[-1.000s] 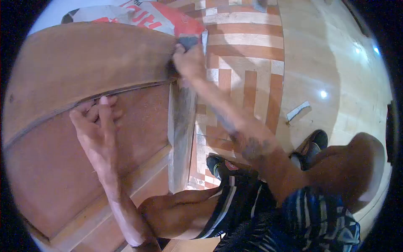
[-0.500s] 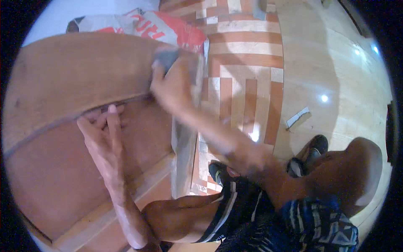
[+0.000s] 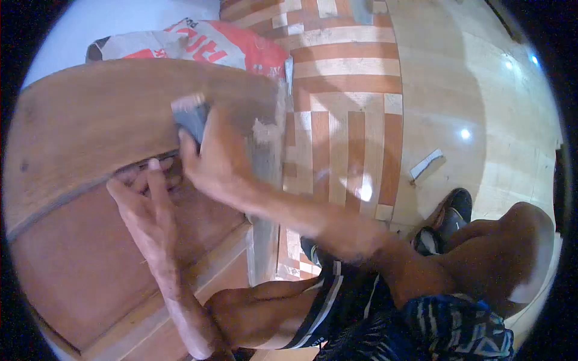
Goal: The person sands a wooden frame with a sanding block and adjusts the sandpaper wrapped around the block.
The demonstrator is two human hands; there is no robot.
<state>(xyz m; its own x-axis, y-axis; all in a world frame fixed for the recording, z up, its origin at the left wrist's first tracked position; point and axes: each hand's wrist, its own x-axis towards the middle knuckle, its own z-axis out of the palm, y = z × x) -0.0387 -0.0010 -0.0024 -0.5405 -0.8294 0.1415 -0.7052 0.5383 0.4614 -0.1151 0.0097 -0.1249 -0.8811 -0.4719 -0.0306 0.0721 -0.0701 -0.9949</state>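
Note:
My right hand (image 3: 220, 153) grips a dark grey folded piece that looks like sandpaper (image 3: 192, 122), with a pale end. It is against the broad curved wooden rail (image 3: 108, 108) of a large wooden panel, and the hand is blurred. Lower left, my left hand (image 3: 144, 201) has its fingers bent around the lower edge of that rail, where it meets the reddish-brown panel (image 3: 72, 259). Some of its fingertips are hidden in the shadow along the edge. Near the rail's right end is a pale, rough patch (image 3: 265, 132).
Behind the rail lies a red and white printed sack (image 3: 241, 45). Striped tiles (image 3: 343, 72) cover the floor to the right, bordering paler tiles. A small whitish strip (image 3: 426, 165) lies there, near my shoe (image 3: 457, 207).
My right hand has moved left and slightly down along the rail with the sandpaper, uncovering the pale patch. The left hand stays at the rail's lower edge. The view has shifted slightly.

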